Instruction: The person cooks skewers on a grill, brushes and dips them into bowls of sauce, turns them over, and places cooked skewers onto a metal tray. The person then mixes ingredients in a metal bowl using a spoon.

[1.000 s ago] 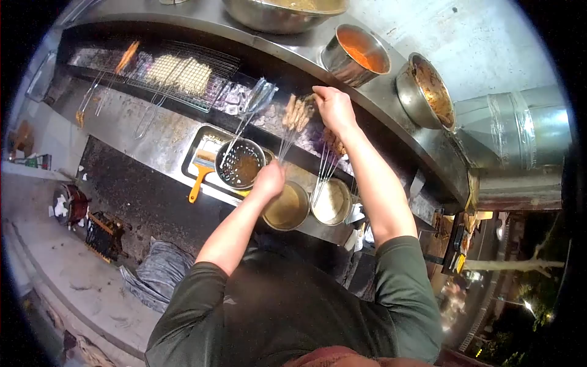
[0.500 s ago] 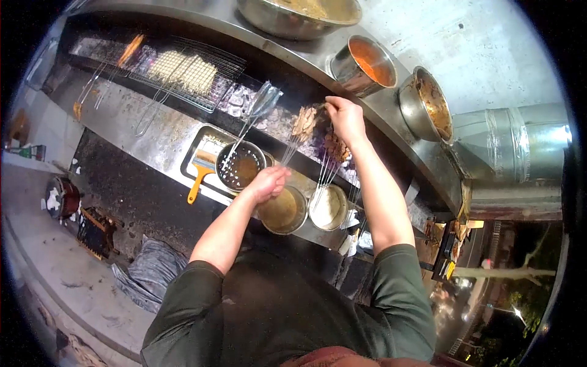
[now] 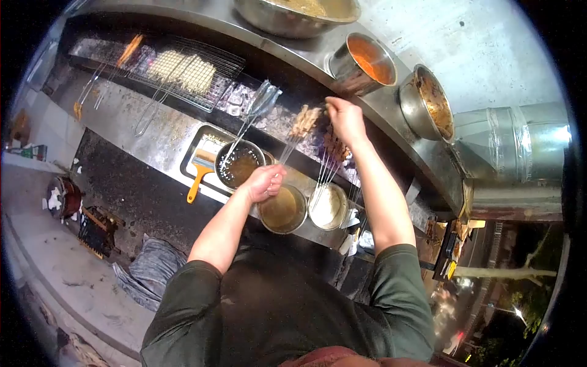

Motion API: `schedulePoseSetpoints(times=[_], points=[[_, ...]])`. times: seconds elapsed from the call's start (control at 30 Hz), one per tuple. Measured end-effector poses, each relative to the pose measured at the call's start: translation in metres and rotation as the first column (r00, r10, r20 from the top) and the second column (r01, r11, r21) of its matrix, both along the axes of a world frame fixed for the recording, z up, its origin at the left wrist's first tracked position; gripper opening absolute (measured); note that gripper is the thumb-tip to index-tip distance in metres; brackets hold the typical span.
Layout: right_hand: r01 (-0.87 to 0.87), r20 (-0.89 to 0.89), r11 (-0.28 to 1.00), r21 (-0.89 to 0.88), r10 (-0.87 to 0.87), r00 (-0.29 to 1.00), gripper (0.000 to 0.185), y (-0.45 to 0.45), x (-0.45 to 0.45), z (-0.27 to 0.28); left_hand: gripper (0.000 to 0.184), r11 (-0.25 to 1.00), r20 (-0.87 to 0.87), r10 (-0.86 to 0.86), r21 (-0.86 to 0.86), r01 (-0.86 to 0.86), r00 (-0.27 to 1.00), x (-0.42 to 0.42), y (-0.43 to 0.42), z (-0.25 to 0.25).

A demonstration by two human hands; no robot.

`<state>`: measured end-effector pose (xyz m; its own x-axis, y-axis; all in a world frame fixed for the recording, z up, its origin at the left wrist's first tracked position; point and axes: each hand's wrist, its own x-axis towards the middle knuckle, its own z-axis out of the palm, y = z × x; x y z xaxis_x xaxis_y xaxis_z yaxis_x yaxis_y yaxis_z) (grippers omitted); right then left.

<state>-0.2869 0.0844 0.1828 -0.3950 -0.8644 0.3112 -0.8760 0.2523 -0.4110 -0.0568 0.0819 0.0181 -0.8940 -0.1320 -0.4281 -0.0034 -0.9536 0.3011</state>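
Note:
My left hand [image 3: 266, 183] is closed around the handle ends of a bunch of metal skewers, whose light brown meat [image 3: 305, 121] is over the charcoal grill. At the far side of the grill, my right hand [image 3: 346, 120] is pinched just right of that meat; what its fingertips hold, if anything, is too small to make out. Below the right hand lies a second bunch of darker meat skewers [image 3: 334, 148], their metal ends reaching toward a pot of pale contents [image 3: 327, 207]. To their left, a fish [image 3: 263, 101] on skewers rests over the coals.
A wire grill basket [image 3: 183, 68] with pale food sits on the grill's left. A dark pot [image 3: 240, 165], a brush with a yellow handle [image 3: 197, 183] and a round pot [image 3: 282, 210] line the front ledge. A pot of red sauce [image 3: 370, 60] and a metal bowl [image 3: 426, 103] stand behind.
My left hand has shifted slightly left, with the skewers still in it. My right hand stays almost in place, its fingers still pinched.

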Motion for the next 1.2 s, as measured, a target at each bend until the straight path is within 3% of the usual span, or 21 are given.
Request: schedulePoseSetpoints(times=[0.03, 0.07, 0.1, 0.13, 0.17, 0.2, 0.23, 0.27, 0.3, 0.33, 0.5, 0.6, 0.63, 0.7, 0.8, 0.9, 0.93, 0.97, 1.1, 1.17, 1.2], points=[[-0.066, -0.055, 0.997, 0.042, 0.068, 0.996, 0.021, -0.001, -0.002, -0.004, 0.023, 0.998, 0.035, -0.016, -0.055, 0.018, 0.999, -0.002, -0.002, 0.004], [-0.009, 0.048, 0.999, -0.047, 0.012, 0.999, 0.021, -0.005, -0.005, -0.009, 0.023, 0.994, 0.073, -0.031, -0.106, 0.038, 0.997, -0.003, -0.003, 0.006], [-0.043, -0.005, 0.999, -0.024, 0.042, 0.999, 0.021, -0.007, -0.003, -0.008, 0.023, 0.986, 0.113, -0.042, -0.153, 0.060, 0.993, -0.003, -0.002, 0.006], [-0.075, -0.056, 0.997, -0.002, 0.075, 0.996, 0.021, -0.009, 0.001, -0.005, 0.026, 0.948, 0.085, -0.056, -0.308, 0.080, 0.995, -0.007, -0.007, -0.013], [-0.099, -0.101, 0.995, 0.021, 0.101, 0.990, 0.021, -0.007, 0.003, -0.005, 0.027, 0.719, 0.198, 0.032, -0.685, 0.115, 0.980, -0.008, -0.002, -0.031], [-0.150, -0.238, 0.988, -0.035, 0.138, 0.962, 0.020, -0.007, 0.000, -0.008, 0.028, 0.345, 0.253, 0.156, -0.920, 0.187, 0.955, -0.009, 0.001, -0.031], [-0.047, -0.048, 0.996, -0.079, 0.043, 0.998, 0.021, -0.007, 0.000, -0.005, 0.030, -0.092, 0.236, 0.297, -0.958, 0.273, 0.925, -0.010, 0.002, -0.007], [0.057, 0.148, 0.993, -0.100, -0.042, 0.988, 0.022, -0.008, 0.002, 0.000, 0.031, 0.019, 0.468, 0.317, -0.873, 0.487, 0.825, -0.011, 0.005, 0.017], [0.160, 0.343, 0.982, -0.099, -0.118, 0.932, 0.023, -0.009, 0.004, 0.001, 0.031, 0.016, 0.506, 0.328, -0.847, 0.531, 0.798, -0.015, 0.007, 0.019], [0.107, 0.101, 0.993, -0.048, -0.101, 0.990, 0.023, -0.006, -0.002, -0.006, 0.031, 0.010, 0.546, 0.335, -0.817, 0.576, 0.768, -0.016, 0.008, 0.021], [0.110, 0.347, 0.979, 0.171, -0.164, 0.923, 0.021, 0.058, 0.033, -0.009, 0.033, 0.020, 0.521, 0.298, -0.841, 0.540, 0.800, -0.012, -0.003, 0.018], [0.087, 0.511, 0.935, 0.343, -0.264, 0.818, 0.022, 0.113, 0.107, -0.036, 0.037, 0.021, 0.555, 0.286, -0.818, 0.574, 0.781, -0.012, -0.011, 0.018], [-0.241, 0.294, 0.853, 0.463, 0.109, 0.950, 0.022, 0.135, 0.101, -0.085, 0.038, 0.012, 0.570, 0.268, -0.808, 0.589, 0.777, -0.013, -0.011, 0.019], [-0.208, 0.280, 0.802, 0.560, 0.053, 0.959, 0.017, 0.152, 0.149, -0.117, 0.042, 0.017, 0.604, 0.259, -0.783, 0.622, 0.754, -0.012, -0.011, 0.028], [-0.236, 0.220, 0.780, 0.580, 0.129, 0.967, 0.017, 0.167, 0.167, -0.194, 0.044, -0.006, 0.586, 0.261, -0.794, 0.608, 0.767, -0.014, -0.009, 0.036], [-0.204, 0.187, 0.810, 0.550, 0.119, 0.975, 0.019, 0.171, 0.168, -0.241, 0.039, 0.004, 0.518, 0.259, -0.845, 0.535, 0.815, -0.012, -0.005, 0.024], [-0.157, 0.186, 0.791, 0.591, 0.055, 0.981, 0.020, 0.168, 0.171, -0.256, 0.043, -0.021, 0.533, 0.251, -0.831, 0.555, 0.808, -0.013, -0.007, -0.001], [-0.157, 0.112, 0.833, 0.531, 0.114, 0.987, 0.022, 0.169, 0.172, -0.265, 0.047, 0.016, 0.605, 0.275, -0.780, 0.625, 0.747, -0.010, -0.005, 0.022], [-0.222, 0.058, 0.722, 0.656, 0.245, 0.968, 0.020, 0.163, 0.167, -0.260, 0.048, 0.029, 0.642, 0.284, -0.748, 0.663, 0.712, -0.005, 0.000, 0.058], [-0.273, 0.121, 0.668, 0.692, 0.265, 0.957, 0.017, 0.163, 0.163, -0.265, 0.040, -0.189, 0.444, 0.437, -0.805, 0.562, 0.782, 0.002, 0.003, 0.060], [-0.303, 0.151, 0.644, 0.702, 0.282, 0.948, 0.016, 0.158, 0.161, -0.266, 0.031, -0.404, 0.151, 0.525, -0.822, 0.401, 0.838, 0.005, -0.001, 0.051]])
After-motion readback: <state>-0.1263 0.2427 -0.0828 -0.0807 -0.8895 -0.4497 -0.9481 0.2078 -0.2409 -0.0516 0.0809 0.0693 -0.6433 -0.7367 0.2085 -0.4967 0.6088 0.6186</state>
